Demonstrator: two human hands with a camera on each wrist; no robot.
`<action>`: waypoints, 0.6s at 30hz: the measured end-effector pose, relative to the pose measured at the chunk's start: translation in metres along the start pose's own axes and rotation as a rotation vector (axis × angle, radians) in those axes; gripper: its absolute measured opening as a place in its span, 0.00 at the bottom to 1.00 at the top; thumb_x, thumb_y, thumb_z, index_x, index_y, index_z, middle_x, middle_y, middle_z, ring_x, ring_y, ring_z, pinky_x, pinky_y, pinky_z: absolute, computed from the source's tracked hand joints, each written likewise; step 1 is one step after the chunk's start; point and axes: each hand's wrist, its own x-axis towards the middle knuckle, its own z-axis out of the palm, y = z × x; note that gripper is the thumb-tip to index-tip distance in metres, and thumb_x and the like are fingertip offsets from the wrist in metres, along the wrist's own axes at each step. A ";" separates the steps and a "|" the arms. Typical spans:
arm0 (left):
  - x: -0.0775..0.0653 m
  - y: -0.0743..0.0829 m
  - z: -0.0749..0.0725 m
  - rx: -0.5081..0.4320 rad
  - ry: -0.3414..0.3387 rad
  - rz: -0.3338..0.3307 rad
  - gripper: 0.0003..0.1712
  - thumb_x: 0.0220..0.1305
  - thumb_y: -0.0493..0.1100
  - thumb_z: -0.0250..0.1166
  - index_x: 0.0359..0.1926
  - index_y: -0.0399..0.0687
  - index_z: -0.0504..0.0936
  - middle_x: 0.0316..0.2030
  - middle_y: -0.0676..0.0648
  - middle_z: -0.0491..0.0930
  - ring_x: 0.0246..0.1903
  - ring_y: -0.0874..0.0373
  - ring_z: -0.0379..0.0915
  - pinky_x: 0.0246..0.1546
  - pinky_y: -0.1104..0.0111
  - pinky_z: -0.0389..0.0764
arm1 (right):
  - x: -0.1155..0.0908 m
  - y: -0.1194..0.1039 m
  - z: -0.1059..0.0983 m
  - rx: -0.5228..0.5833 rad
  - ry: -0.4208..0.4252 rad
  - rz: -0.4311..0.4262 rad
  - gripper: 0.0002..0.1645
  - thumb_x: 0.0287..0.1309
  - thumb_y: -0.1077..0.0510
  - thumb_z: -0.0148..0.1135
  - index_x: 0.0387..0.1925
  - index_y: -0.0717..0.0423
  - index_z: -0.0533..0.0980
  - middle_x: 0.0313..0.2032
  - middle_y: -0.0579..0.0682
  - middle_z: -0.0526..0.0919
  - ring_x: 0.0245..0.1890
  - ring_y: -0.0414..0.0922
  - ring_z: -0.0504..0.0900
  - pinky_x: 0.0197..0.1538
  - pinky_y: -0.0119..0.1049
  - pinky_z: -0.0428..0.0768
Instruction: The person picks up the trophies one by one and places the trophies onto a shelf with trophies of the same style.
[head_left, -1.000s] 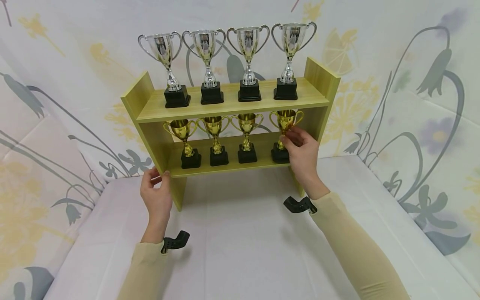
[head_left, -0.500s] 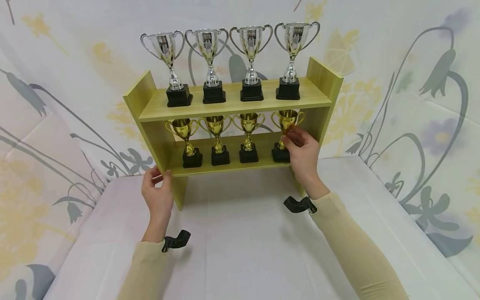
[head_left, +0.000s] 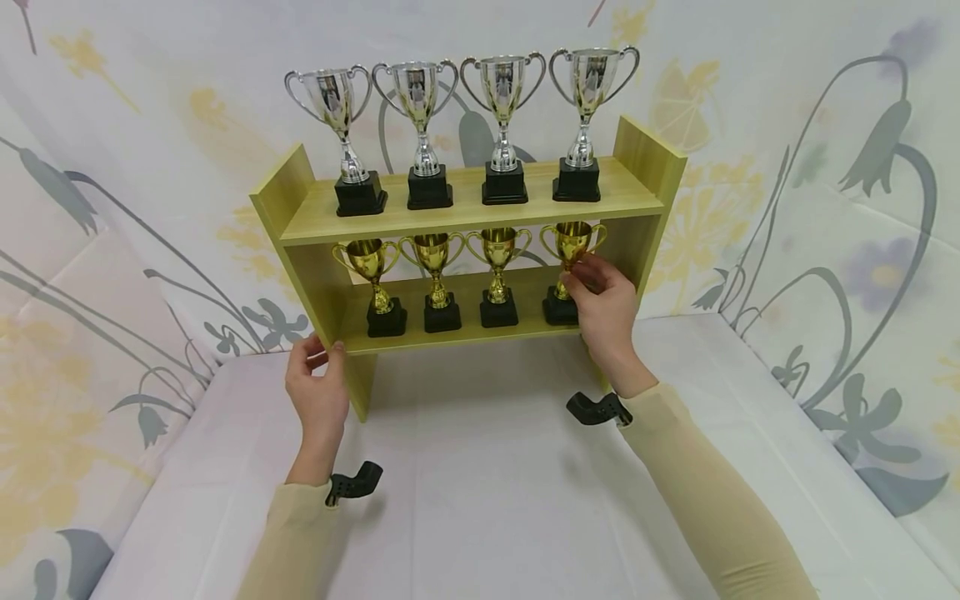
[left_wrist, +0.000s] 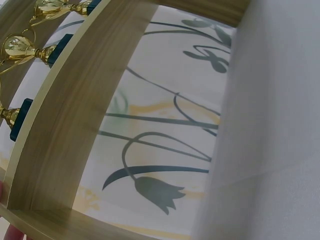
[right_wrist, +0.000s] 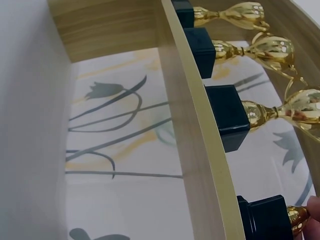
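Note:
A light wooden two-tier shelf (head_left: 480,218) stands at the back of the table. My right hand (head_left: 609,315) pinches the stem of the rightmost gold trophy (head_left: 572,240) on the lower tier; in the right wrist view its black base (right_wrist: 270,220) is at the shelf edge, fingertips (right_wrist: 313,212) at the stem. My left hand (head_left: 318,396) holds the lower left side of the shelf, thumb in front and fingers behind the panel. To the left of the held trophy are three more gold ones, among them a middle trophy (head_left: 437,267).
Several silver trophies (head_left: 502,92) with black bases line the upper tier, near its front. White cloth (head_left: 480,483) covers the table before the shelf. A flower-printed backdrop (head_left: 810,208) rises behind and at both sides.
The right-hand gold trophy has shifted very slightly left along the lower tier with my right hand. My left hand keeps its hold on the shelf.

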 end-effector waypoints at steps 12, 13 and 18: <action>0.001 -0.001 0.000 -0.006 0.002 0.005 0.17 0.71 0.43 0.60 0.54 0.37 0.77 0.43 0.51 0.74 0.44 0.62 0.70 0.43 0.71 0.75 | -0.001 0.004 0.004 -0.031 -0.016 -0.021 0.20 0.63 0.61 0.67 0.55 0.61 0.78 0.48 0.56 0.84 0.48 0.45 0.82 0.48 0.29 0.78; 0.001 -0.001 0.000 -0.008 0.000 0.008 0.16 0.71 0.43 0.60 0.53 0.37 0.77 0.43 0.51 0.74 0.44 0.62 0.70 0.42 0.71 0.75 | -0.001 0.005 0.004 -0.026 -0.017 -0.022 0.20 0.63 0.61 0.67 0.55 0.61 0.78 0.48 0.56 0.84 0.47 0.45 0.82 0.48 0.29 0.79; 0.001 -0.002 -0.001 -0.008 -0.006 0.007 0.16 0.70 0.43 0.60 0.53 0.37 0.78 0.43 0.50 0.74 0.44 0.62 0.69 0.41 0.73 0.76 | -0.002 0.006 0.005 -0.008 -0.015 -0.028 0.20 0.62 0.62 0.66 0.55 0.62 0.78 0.48 0.57 0.84 0.46 0.44 0.82 0.48 0.29 0.79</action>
